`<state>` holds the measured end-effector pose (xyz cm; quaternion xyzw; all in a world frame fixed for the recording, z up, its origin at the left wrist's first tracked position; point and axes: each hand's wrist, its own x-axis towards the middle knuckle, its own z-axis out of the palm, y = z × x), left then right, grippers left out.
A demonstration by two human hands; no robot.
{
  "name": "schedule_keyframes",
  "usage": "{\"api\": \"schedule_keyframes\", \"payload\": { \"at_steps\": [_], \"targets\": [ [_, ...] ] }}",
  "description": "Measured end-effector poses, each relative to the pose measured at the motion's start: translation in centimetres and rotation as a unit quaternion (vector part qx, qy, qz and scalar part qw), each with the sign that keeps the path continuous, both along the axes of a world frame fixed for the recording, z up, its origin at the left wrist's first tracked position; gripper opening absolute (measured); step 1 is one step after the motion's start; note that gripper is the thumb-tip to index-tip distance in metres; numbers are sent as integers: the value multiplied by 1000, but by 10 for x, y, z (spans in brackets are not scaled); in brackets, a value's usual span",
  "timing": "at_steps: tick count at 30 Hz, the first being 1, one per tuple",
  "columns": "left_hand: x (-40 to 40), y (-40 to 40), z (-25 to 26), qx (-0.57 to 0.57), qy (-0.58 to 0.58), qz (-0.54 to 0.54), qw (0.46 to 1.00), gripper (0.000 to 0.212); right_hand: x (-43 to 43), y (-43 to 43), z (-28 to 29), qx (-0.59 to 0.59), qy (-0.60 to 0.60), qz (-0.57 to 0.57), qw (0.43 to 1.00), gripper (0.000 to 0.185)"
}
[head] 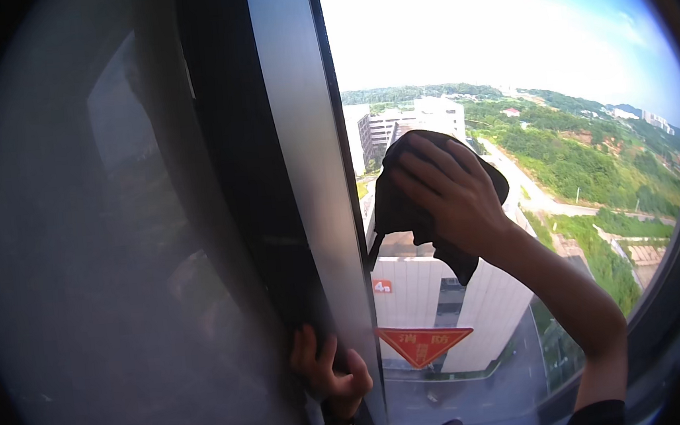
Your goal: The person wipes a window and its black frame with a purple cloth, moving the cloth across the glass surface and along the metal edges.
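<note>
My right hand (458, 197) presses a dark cloth (395, 193) flat on the window glass (488, 111), its fingers spread over the bunched fabric. One corner of the cloth hangs down below the palm. Lower left, my left hand (331, 363) rests against the dark edge of the window frame (295, 246), fingers apart and slightly bent, with nothing seen in it. A dark band circles the left wrist. A red triangular sticker (425, 345) with writing is on the glass, between the hands and below the cloth.
A metal window post (305, 155) runs upright left of the pane. Farther left is a dim, reflective grey surface (110, 260). A dark frame edge (669, 282) bounds the pane at right. Beyond the glass, far below, are white buildings, a road and green hills.
</note>
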<state>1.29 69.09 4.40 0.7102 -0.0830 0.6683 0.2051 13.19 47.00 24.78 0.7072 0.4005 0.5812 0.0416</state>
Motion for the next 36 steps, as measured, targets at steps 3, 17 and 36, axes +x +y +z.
{"api": "schedule_keyframes", "payload": {
  "at_steps": [3, 17, 36],
  "targets": [
    [-3, 3, -3, 15, 7, -6, 1000, 43, 1, -18, 39, 78, -60, 16, 995, 53],
    [6, -17, 21, 36, -16, -8, 999, 50, -13, -84, -28, -52, -44, 40, 997, 36],
    [-9, -30, 46, 28, -10, -42, 999, 49, -14, -36, -30, -65, 46, 114, 990, 15]
  ]
}}
